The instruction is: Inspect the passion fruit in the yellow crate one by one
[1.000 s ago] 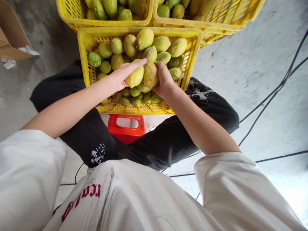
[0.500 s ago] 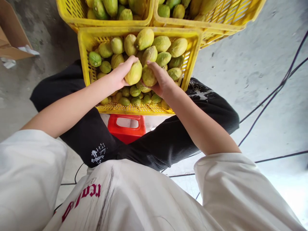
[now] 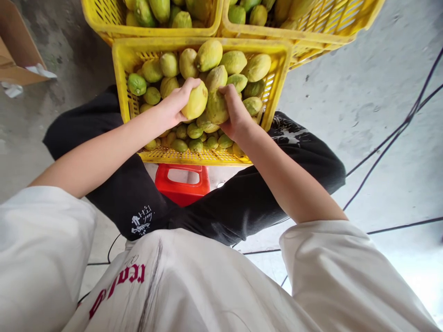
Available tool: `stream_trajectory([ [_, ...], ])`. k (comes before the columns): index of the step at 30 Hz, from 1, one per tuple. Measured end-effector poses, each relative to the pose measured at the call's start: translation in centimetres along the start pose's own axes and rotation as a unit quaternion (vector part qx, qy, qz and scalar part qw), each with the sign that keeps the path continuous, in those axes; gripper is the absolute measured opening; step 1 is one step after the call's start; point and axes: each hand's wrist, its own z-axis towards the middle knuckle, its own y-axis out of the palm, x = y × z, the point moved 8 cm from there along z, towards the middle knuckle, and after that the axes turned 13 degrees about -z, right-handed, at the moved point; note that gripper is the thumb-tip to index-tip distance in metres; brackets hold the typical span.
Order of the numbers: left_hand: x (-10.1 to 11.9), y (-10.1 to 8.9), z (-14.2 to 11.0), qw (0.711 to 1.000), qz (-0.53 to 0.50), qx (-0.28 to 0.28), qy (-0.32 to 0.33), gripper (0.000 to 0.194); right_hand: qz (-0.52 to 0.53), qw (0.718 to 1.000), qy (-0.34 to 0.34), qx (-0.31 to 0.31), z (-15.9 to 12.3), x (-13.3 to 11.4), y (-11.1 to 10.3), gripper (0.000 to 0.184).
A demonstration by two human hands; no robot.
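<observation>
1. A greener face of the large, oval, yellow-green fruit (image 3: pixel 217 108) in the right hand (image 3: pixel 238 115) has been turned upward — the brown-blotched side seen a second ago is now hidden. The fruit is clasped between the thumb on top and fingers mostly hidden beneath.
2. The smooth, oval, brighter yellow fruit (image 3: pixel 195 100) is gripped by the left hand (image 3: pixel 180 99), whose thumb has been drawn back from across its front to its upper side.
3. Both fruits are held close beside each other; whether they touch cannot be told. Neither has been laid down, so both are judged to be still in handling, with a different side of one exposed.
4. They are held above the middle of the slatted yellow plastic crate (image 3: pixel 138 44). Large, oval, yellow-green fruits (image 3: pixel 209 55) are heaped toward its far edge, and small green fruits (image 3: pixel 179 145) are gathered toward its near edge.
</observation>
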Motion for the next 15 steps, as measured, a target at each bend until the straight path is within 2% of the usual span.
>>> stream_trajectory([
  [2,0.0,0.0,0.2,1.0,-0.01,0.01,-0.011,0.03,-0.005,1.0,0.005,0.002,0.2,-0.1,-0.2,0.052],
  [6,0.1,0.3,0.0,0.999,-0.03,0.011,-0.027,0.033,-0.017,1.0,0.002,0.011,0.8,-0.1,-0.9,0.049],
  [11,0.3,0.6,-0.6,1.0,-0.01,-0.013,-0.008,0.024,-0.031,0.999,-0.004,0.029,2.4,0.3,-1.7,0.045],
  [15,-0.4,0.4,-0.5,0.998,-0.037,0.012,-0.042,0.028,-0.045,0.998,-0.016,0.036,3.8,0.3,-2.3,0.045],
])
